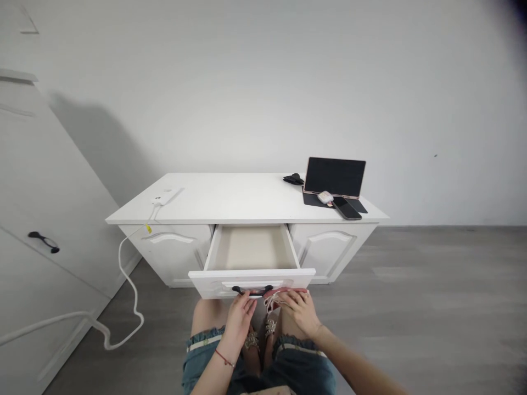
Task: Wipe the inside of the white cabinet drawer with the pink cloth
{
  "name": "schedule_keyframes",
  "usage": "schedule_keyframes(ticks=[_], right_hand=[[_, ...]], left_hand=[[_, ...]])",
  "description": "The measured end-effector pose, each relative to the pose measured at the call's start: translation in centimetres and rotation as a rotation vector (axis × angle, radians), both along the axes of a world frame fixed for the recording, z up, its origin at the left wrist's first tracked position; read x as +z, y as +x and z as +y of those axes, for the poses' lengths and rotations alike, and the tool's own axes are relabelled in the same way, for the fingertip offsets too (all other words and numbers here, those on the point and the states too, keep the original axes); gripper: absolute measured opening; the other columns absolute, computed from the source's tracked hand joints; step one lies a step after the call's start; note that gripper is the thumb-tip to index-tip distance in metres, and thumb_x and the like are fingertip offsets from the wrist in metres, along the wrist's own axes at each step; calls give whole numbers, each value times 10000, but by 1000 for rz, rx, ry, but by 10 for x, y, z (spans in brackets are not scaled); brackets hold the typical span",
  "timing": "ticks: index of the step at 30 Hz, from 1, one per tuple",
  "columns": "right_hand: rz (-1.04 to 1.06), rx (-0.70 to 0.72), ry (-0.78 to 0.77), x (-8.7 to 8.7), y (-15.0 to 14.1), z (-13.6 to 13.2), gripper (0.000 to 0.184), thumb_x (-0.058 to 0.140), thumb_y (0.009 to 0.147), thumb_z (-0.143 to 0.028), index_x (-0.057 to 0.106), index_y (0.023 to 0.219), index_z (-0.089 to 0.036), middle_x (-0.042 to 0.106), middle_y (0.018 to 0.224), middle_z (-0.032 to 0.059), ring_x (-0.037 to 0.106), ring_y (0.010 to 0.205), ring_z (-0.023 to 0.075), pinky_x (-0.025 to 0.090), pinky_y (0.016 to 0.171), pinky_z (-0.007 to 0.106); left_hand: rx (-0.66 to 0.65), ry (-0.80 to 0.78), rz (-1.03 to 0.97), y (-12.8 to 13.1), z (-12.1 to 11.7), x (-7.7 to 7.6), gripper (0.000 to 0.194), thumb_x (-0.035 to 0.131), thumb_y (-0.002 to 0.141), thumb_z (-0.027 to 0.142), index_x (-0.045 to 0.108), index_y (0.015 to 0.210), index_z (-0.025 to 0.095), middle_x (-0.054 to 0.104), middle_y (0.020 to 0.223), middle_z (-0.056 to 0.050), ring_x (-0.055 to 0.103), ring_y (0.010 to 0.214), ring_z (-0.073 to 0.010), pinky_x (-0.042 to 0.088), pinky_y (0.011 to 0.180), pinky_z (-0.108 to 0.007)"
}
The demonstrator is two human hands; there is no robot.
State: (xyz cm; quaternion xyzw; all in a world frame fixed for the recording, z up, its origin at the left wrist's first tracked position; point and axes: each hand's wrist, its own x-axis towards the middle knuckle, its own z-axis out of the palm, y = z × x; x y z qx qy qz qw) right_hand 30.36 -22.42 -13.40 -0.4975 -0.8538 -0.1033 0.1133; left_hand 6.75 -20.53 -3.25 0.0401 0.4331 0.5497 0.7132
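Observation:
A low white cabinet (230,200) stands against the wall with its middle drawer (252,274) pulled out; the inside looks bare. My left hand (240,315) reaches up with its fingers curled on the black drawer handle (252,289). My right hand (300,310) is just right of the handle, fingers closed on a pinkish item with thin straps (276,299) held against the drawer front. My knees and sandals show below the hands.
On the cabinet top sit a tablet on a dark stand (334,178), a phone (346,208), a small white case (325,197), a black object (293,179) and a white power strip (164,196) whose cable (127,285) runs to the floor. A white wardrobe (37,219) stands left.

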Motion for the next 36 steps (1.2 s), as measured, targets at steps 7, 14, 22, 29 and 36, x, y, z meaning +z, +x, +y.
schedule_keyframes(ticks=[7, 14, 22, 29, 36], right_hand=[[105, -208, 352, 29, 35, -15, 395, 573, 905, -262, 625, 1222, -491, 696, 1194, -18, 492, 1142, 267, 334, 981, 438], [215, -5, 439, 62, -43, 7, 333, 578, 915, -251, 647, 1195, -419, 673, 1191, -34, 472, 1130, 237, 323, 975, 400], [253, 144, 420, 88, -134, 29, 299, 552, 942, -343, 636, 1229, -332, 657, 1281, -47, 448, 1115, 231, 313, 926, 390], [288, 109, 442, 85, -102, 18, 281, 570, 933, -304, 651, 1197, -350, 715, 1138, -36, 477, 1067, 218, 303, 947, 383], [383, -81, 502, 63, -26, -6, 240, 520, 944, -253, 695, 1067, -362, 685, 1115, 9, 476, 1099, 246, 310, 947, 428]], left_hand=[[-7, 62, -43, -4, -5, -16, 138, 660, 811, 39, 661, 741, 158, 746, 781, -40, 698, 718, -127, 559, 790, -274], [24, 59, -82, -3, -6, -27, 164, 663, 782, 7, 674, 758, 169, 754, 817, -34, 714, 770, -148, 559, 796, -281], [66, -18, -199, -10, -6, -27, 238, 523, 852, 66, 734, 795, 160, 762, 835, -76, 697, 775, -165, 526, 702, -268], [67, 60, -104, -5, -10, -29, 194, 724, 663, -5, 730, 763, 162, 761, 815, -50, 709, 773, -181, 551, 737, -274], [37, 72, -36, -4, -6, -32, 195, 823, 606, 38, 703, 683, 171, 747, 731, -6, 714, 724, -136, 586, 760, -242]])
